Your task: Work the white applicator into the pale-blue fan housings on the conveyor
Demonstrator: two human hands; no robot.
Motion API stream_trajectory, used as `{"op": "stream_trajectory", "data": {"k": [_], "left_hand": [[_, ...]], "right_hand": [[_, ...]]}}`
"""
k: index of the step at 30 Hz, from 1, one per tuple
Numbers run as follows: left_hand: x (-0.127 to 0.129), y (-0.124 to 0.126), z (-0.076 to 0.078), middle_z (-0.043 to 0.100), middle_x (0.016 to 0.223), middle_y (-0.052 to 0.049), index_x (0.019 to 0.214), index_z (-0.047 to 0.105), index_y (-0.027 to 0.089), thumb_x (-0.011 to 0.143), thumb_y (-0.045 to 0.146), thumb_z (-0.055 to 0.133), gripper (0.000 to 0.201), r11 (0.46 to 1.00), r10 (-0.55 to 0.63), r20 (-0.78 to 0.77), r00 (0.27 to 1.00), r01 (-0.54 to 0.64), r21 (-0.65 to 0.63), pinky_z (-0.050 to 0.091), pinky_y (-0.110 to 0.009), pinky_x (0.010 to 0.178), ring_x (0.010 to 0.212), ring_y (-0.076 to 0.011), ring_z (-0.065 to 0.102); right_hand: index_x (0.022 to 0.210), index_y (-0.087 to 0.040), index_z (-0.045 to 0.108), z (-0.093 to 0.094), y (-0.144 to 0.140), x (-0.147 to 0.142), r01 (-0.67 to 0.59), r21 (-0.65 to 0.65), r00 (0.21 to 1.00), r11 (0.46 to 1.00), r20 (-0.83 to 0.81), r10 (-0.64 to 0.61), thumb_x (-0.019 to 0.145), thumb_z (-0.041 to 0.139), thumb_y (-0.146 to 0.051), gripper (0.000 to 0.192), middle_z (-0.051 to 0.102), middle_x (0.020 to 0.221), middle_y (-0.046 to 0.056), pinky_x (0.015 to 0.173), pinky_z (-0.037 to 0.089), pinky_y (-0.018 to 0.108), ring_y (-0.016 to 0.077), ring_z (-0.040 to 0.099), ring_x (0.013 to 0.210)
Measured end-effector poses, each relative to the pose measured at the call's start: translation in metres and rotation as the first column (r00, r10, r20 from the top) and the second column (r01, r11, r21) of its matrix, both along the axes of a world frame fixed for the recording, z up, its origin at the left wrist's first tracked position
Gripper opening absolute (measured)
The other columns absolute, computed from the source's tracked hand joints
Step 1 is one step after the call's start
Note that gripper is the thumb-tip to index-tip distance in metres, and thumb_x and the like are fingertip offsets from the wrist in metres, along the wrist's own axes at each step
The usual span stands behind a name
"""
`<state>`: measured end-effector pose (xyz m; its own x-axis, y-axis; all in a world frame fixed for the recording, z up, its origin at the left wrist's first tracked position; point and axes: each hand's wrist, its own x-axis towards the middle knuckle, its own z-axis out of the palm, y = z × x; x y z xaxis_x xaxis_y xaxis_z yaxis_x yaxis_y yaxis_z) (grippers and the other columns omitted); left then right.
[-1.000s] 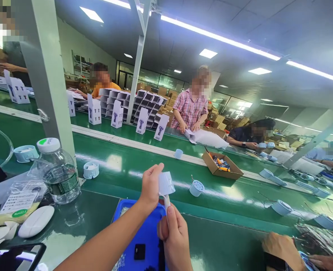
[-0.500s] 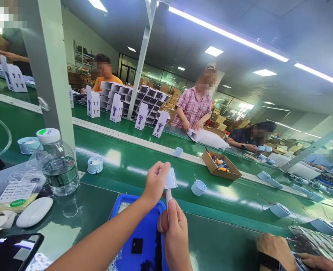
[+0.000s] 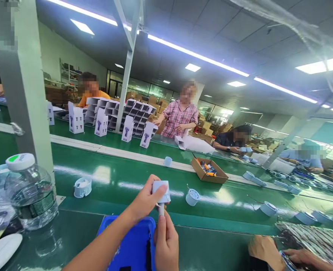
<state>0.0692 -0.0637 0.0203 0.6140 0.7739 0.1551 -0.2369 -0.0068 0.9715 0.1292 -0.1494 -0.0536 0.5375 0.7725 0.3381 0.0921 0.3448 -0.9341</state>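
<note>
Low in the middle of the frame, the left hand [image 3: 145,199] is pinching a small pale plastic cap [image 3: 161,187], its fingers clamped around the cap's sides. The right hand [image 3: 166,244] is gripping a thin white stem [image 3: 161,209] just under the cap, fingers closed on it, above a blue tray [image 3: 132,241] on the green table [image 3: 70,233].

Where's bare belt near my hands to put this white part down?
Bare green belt lies between the round holder on the left and the small cup on the right, just beyond the blue tray. Crowded: the water bottle side on the left, and the far right, where another person's hands work.
</note>
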Motion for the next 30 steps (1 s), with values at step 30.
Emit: {"op": "stream_trajectory", "data": {"k": [30], "left_hand": [[-0.051, 0.066, -0.055, 0.049, 0.110, -0.008, 0.113, 0.055, 0.028, 0.061, 0.024, 0.064, 0.053, 0.751, 0.495, -0.701, 0.513, 0.154, 0.643, 0.038, -0.039, 0.090, 0.108, -0.0296, 0.041]], "right_hand": [[0.064, -0.020, 0.048, -0.006, -0.013, -0.007, -0.310, -0.191, 0.880, 0.931, 0.312, 0.357, 0.081, 0.053, -0.021, 0.018, 0.044, 0.060, -0.005, 0.053, 0.033, 0.022, 0.0110, 0.039, 0.055]]}}
